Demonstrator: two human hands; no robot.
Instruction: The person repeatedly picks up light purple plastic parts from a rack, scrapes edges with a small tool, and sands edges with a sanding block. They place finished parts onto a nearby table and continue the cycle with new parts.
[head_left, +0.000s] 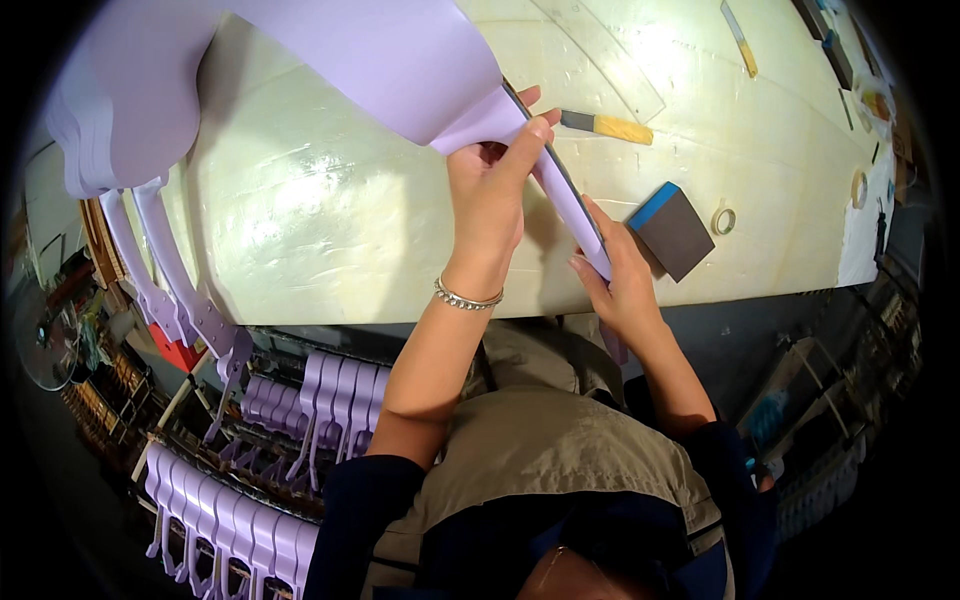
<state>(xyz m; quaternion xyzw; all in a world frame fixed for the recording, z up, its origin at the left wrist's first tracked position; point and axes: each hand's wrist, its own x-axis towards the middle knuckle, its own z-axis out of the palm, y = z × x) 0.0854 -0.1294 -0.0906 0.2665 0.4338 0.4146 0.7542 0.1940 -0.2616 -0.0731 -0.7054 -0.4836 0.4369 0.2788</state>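
A lilac ukulele-shaped instrument (380, 65) lies tilted across the near part of the table, its body at the upper middle and its neck running down toward me on the right. My left hand (490, 185) is closed round the neck where it joins the body, thumb along the dark-edged side. Farther down, my right hand (622, 270) wraps the neck, with the fingers on its far side and the thumb on the near side. Below that hand, part of the lilac headstock (613, 345) shows past the table edge.
Right of the neck lie a dark block with a blue side (675, 235), a tape roll (724, 220) and a yellow-handled blade tool (622, 129). Several lilac instruments (150, 95) are stacked at the left, necks overhanging the edge. Racks of lilac pieces (235, 520) stand at lower left.
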